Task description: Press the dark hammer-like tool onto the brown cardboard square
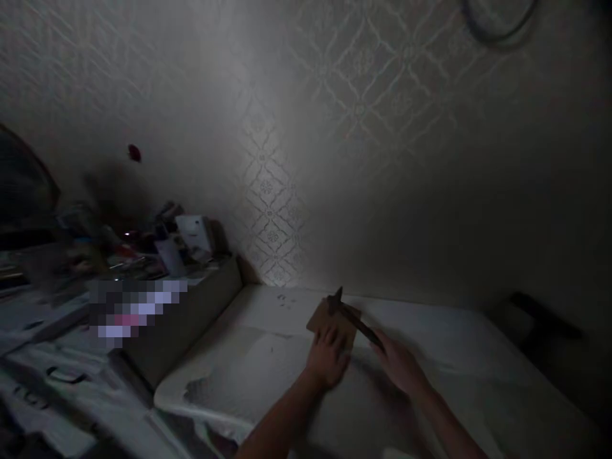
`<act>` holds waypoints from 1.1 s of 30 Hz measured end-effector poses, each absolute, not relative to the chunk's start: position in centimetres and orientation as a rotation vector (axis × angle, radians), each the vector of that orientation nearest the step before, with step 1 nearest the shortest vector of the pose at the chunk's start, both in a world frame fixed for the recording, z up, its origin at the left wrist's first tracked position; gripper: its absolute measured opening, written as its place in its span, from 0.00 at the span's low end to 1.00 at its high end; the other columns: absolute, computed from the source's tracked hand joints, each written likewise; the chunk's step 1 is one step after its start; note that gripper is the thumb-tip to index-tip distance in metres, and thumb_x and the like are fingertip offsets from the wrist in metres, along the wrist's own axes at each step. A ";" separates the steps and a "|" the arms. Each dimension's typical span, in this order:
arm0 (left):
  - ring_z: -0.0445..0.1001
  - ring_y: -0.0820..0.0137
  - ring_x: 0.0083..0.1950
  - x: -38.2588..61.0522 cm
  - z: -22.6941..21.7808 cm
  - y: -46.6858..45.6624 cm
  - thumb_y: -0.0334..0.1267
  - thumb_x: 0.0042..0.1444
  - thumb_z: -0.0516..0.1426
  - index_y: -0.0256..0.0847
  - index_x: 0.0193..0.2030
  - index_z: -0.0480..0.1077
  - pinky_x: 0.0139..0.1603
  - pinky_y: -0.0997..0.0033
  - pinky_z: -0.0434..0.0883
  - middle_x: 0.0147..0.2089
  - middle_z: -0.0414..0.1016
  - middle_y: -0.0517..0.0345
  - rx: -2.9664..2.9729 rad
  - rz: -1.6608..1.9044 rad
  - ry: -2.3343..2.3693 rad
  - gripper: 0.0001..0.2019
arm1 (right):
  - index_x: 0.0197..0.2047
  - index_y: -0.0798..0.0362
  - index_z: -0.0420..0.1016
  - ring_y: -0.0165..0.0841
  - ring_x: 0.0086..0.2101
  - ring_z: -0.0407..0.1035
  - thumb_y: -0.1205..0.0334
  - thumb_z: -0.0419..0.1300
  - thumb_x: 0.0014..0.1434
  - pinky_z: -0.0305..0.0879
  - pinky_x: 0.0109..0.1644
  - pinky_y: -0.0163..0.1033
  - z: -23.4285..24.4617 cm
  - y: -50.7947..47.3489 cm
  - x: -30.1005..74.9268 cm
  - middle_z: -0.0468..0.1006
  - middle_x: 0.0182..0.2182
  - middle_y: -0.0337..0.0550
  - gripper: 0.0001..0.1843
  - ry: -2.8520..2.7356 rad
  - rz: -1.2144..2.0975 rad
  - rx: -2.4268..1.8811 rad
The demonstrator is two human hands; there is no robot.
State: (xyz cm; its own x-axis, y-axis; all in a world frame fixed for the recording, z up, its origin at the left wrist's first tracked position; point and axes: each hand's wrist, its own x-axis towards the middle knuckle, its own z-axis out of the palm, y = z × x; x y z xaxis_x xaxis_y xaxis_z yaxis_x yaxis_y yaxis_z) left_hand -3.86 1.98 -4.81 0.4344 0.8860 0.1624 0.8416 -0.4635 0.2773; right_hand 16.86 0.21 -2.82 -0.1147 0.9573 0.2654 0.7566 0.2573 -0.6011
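One hammer (352, 318), axis diagonal, head (334, 302) far-left, handle (364, 329) in right hand (396, 362).

Left hand (329, 358): rested, fingers spread, on the near part of a tan board (316, 320).
Right hand (398, 363): gripped the handle of a hammer (359, 324).
Head of the hammer: was over the board's far part; contact could not be told.
Table (253, 370): white, carried the board near a patterned wall (270, 166).
Cabinet (179, 338): stood left, a white box (194, 233) among clutter on top.
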 end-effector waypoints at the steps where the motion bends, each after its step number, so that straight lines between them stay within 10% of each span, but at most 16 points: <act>1: 0.44 0.55 0.71 -3.9 -5.0 1.9 0.52 0.63 0.43 0.43 0.67 0.55 0.69 0.46 0.43 0.71 0.50 0.49 2.527 0.444 1.535 0.29 | 0.58 0.54 0.68 0.42 0.47 0.73 0.56 0.44 0.63 0.67 0.49 0.45 -3.2 1.1 16.5 0.77 0.49 0.52 0.24 -1.934 0.401 -1.556; 33: 0.43 0.55 0.72 -3.7 -4.4 1.3 0.53 0.62 0.44 0.43 0.68 0.51 0.69 0.45 0.44 0.71 0.48 0.50 2.471 0.473 1.500 0.30 | 0.65 0.46 0.59 0.39 0.40 0.76 0.58 0.44 0.65 0.70 0.41 0.42 -6.0 3.9 14.9 0.80 0.45 0.46 0.26 -2.057 0.225 -1.594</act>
State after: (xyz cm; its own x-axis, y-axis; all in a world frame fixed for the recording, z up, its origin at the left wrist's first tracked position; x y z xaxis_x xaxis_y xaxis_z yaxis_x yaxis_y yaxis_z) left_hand -3.68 1.26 -4.37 0.4298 0.8884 0.1613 0.8205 -0.4588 0.3410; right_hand 14.94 3.91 -6.04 -0.1689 0.9388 0.3002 0.8517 0.2923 -0.4348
